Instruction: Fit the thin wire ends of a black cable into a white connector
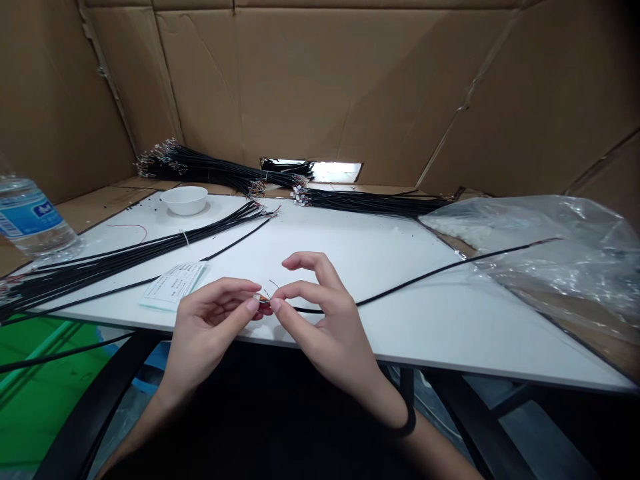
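Observation:
My left hand and my right hand meet over the near edge of the white table. The right hand pinches the end of a long black cable that runs off to the right across the table. The left thumb and forefinger pinch a small connector at the cable's bare wire tips. Both hands touch at the fingertips.
Bundles of black cables lie at the left and at the back. A small white bowl, a paper label, a water bottle and a clear plastic bag sit around. Cardboard walls enclose the table.

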The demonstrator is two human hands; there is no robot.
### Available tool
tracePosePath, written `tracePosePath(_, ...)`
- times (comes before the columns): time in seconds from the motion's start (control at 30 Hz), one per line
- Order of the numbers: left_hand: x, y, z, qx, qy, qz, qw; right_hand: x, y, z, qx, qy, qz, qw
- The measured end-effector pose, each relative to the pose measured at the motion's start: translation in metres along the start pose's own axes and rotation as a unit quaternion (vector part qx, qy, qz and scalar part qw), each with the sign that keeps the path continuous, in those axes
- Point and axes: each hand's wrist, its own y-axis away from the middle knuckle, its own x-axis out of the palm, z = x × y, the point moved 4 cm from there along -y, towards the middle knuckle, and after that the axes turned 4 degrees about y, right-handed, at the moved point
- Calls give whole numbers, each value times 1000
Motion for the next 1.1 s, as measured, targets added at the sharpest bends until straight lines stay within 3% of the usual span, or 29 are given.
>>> tracePosePath(0.27, 1, 0, -1, -5, -3, 18, 1000, 0, -4, -2, 25, -41, 94, 994)
tracePosePath(0.43, 1, -1, -2, -10, -16, 33, 999, 1, -1, -2, 1, -18, 56, 998)
tracePosePath(0.63, 0, -2, -1, -29, 4, 47, 998, 3, 4, 1, -81, 22, -13, 996)
tracePosePath(1.1, 2, 1, -2, -13, 25, 41, 999, 4, 5, 6, -98, 62, -29, 993)
